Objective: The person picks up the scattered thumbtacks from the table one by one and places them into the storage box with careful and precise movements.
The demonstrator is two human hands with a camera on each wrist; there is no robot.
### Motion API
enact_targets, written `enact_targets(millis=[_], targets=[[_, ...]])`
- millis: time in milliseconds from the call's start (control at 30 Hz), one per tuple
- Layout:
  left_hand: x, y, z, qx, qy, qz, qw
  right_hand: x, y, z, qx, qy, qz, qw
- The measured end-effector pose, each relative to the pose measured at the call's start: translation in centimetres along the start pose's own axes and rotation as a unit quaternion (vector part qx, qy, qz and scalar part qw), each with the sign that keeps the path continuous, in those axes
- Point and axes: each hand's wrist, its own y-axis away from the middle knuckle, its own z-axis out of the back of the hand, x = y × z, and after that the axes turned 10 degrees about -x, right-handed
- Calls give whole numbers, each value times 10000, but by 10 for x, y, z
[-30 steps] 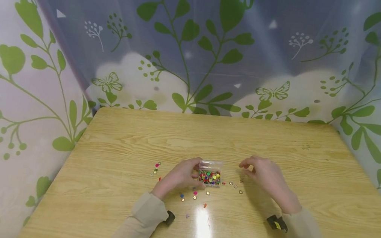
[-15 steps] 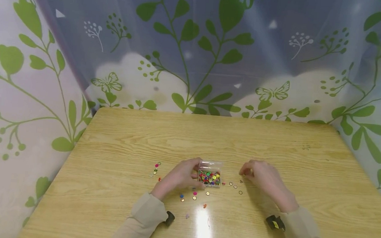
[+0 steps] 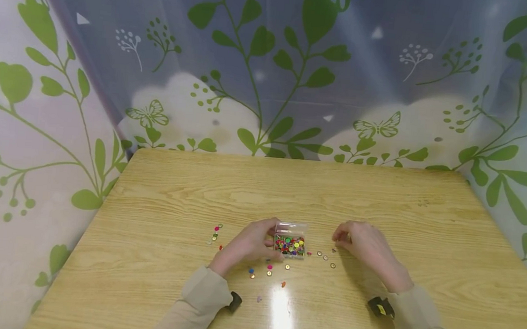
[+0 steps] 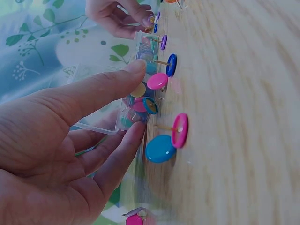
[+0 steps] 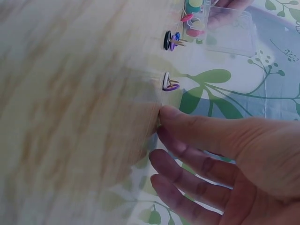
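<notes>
A small clear plastic box [image 3: 292, 228] with its lid raised stands mid-table, full of colourful thumbtacks [image 3: 290, 245]. My left hand [image 3: 248, 242] grips it from the left, thumb at the near side and fingers around the far side. To the right of the box, my right hand [image 3: 369, 249] reaches down to the tabletop with thumb and forefinger drawn together. In the right wrist view those fingertips [image 5: 169, 112] are right at the wood; I cannot tell whether a tack is between them. A white tack [image 5: 166, 80] and a purple one [image 5: 172, 87] lie just beyond.
Loose tacks lie scattered on the wooden table [image 3: 176, 188]: several left of my left hand, a pink one [image 3: 270, 267] and an orange one [image 3: 283, 284] in front, and several gold-backed ones [image 3: 325, 257] between box and right hand. A leaf-patterned curtain [image 3: 273, 55] hangs behind.
My right hand has come down slightly, and its forefinger and thumb have closed toward each other at the tabletop. The left hand and box have stayed in place.
</notes>
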Motion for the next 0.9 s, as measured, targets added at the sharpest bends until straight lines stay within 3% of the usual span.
enact_targets(millis=[567,900], targets=[[0,-1,0,-7,83,-20,10000,2,1,0,-236,-180,24,9996],[-1,0,0,9,65,-12,10000,19,0,5,-260,-381,139,9988]])
